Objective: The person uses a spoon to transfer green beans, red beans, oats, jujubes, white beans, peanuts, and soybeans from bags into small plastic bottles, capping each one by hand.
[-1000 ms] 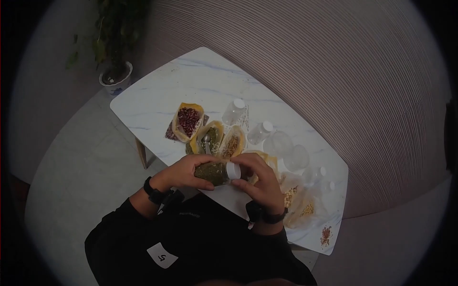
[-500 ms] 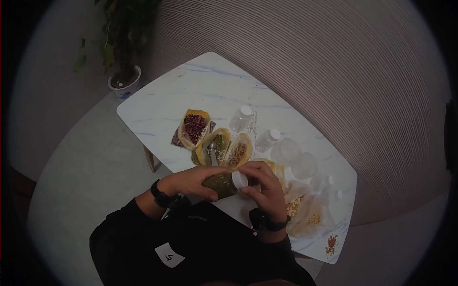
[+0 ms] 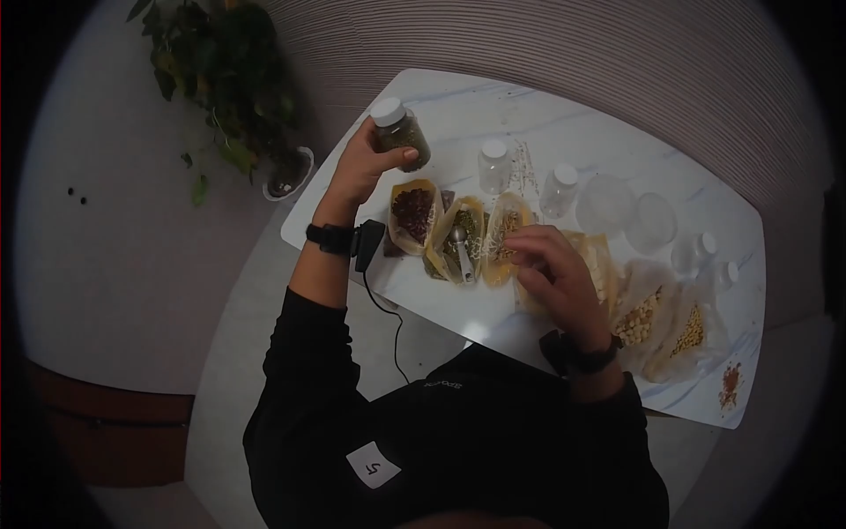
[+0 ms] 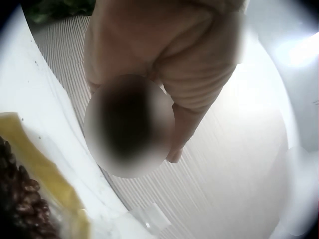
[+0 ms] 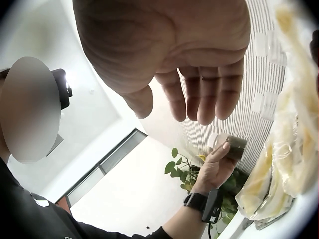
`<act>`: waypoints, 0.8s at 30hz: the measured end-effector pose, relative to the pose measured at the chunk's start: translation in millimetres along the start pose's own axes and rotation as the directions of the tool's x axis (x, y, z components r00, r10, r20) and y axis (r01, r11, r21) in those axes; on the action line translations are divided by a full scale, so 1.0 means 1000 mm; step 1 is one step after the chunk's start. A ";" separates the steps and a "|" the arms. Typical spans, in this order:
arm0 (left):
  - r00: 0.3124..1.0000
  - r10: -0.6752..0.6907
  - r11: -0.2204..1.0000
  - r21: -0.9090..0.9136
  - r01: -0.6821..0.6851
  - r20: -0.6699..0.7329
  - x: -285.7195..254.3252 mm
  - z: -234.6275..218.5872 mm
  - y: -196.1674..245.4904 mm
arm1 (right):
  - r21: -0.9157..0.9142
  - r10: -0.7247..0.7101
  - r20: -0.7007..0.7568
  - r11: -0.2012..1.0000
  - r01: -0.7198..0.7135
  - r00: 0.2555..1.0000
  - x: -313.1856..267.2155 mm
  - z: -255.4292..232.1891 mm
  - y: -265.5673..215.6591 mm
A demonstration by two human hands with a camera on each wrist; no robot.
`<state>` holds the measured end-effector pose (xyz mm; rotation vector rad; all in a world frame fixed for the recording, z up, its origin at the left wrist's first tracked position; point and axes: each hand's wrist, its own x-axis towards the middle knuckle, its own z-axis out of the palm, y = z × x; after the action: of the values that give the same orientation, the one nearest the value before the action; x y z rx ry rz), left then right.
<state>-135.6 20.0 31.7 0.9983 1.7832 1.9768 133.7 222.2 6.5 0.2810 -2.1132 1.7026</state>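
Note:
The left hand (image 3: 359, 167) grips a clear jar (image 3: 404, 141) of green contents with a white lid, held upright over the table's far left part. In the right wrist view the same jar (image 5: 236, 148) shows in the left hand (image 5: 215, 174). The right hand (image 3: 562, 280) holds nothing and hovers over the front of the bags, its fingers loosely bent; its palm (image 5: 169, 35) fills the top of the right wrist view. Left of it are a bag of dark red beans (image 3: 412, 210), a bag of green grains with a spoon (image 3: 462, 247) and a bag of brown grains (image 3: 504, 225).
Clear jars with white lids (image 3: 494, 166) (image 3: 560, 190) stand behind the bags. Two round clear containers (image 3: 604, 203) lie beside them. Bags of pale contents (image 3: 641, 319) are at the right, near spilled reddish bits (image 3: 730, 386). A potted plant (image 3: 286, 176) stands beyond the table's left edge.
The left hand has carried the jar up and left, away from the right hand. The right hand has let go of the white lid. The head view has shifted.

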 end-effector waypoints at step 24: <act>0.994 0.077 0.807 0.590 -0.015 -0.079 0.034 0.001 -0.001 | 0.013 0.055 -0.077 0.998 -0.054 0.995 0.000 -0.003 0.003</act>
<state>-159.3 42.7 40.6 1.1303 2.5368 1.5261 133.0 225.7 4.3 0.1585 -2.0738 1.7276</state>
